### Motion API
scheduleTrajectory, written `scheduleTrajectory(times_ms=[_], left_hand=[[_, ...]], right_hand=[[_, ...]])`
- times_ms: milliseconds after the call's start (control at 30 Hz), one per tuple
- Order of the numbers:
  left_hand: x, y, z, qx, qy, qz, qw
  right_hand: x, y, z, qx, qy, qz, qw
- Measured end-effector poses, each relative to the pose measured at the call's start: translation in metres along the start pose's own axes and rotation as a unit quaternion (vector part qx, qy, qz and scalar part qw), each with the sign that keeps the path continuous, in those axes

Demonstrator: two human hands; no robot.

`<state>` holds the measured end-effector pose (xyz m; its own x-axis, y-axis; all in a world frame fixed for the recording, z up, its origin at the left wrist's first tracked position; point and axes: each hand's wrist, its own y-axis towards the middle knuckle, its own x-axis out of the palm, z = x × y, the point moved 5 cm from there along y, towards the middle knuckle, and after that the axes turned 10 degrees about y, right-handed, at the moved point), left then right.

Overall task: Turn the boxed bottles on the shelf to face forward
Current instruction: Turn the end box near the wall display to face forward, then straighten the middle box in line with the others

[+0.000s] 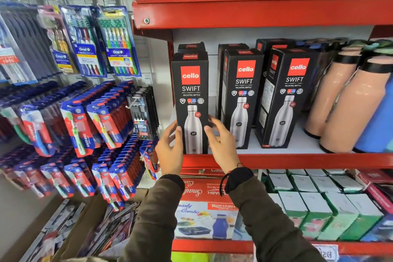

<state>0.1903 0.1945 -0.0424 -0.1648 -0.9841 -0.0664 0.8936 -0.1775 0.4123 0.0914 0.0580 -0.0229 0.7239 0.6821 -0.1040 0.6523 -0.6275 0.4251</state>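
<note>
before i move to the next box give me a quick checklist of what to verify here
1. Leftmost cello box front panel faces forward: ok.
2. Left hand and right hand on its lower sides: left ok; right blurred, cannot tell if it grips.
3. Box standing upright at the red shelf edge: ok.
4. Middle cello box faces forward: ok, nearly square.
5. Right cello box faces forward: not ok, angled so its side panel shows.
6. Boxes behind the front row facing forward: cannot tell, mostly hidden.
</note>
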Motion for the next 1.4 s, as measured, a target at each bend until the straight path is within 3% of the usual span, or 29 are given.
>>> scheduleTrajectory(times_ms=[100,233,300,433,600,867,1400], left_hand=[[0.003,-0.012,0.009,0.035,0.028,0.075,0.996],[0.019,-0.027,0.044,0.157,0.076,0.15,0.973],[0.036,-0.036,0.063,0.208,0.087,0.134,0.965],[0.081,-0.05,0.084,0.239,0.089,0.028,0.967],[0.125,-0.047,0.081,0.179,0.06,-0.04,0.981],[0.151,-0.022,0.046,-0.073,0.037,-0.095,0.992],[0.134,-0.047,0.039,-0.092,0.026,-0.05,0.994]], right_hand=[[-0.017,-0.007,0.001,-0.027,0.028,0.054,0.998],[-0.061,-0.01,0.002,-0.067,0.045,0.135,0.988],[-0.08,-0.008,0.004,-0.062,0.031,0.156,0.985],[-0.101,0.002,0.013,-0.029,0.025,0.143,0.989],[-0.107,0.022,0.03,0.033,0.018,0.061,0.997],[-0.115,0.042,0.044,0.041,-0.008,0.05,0.998],[-0.122,0.016,0.044,0.031,0.025,0.053,0.998]])
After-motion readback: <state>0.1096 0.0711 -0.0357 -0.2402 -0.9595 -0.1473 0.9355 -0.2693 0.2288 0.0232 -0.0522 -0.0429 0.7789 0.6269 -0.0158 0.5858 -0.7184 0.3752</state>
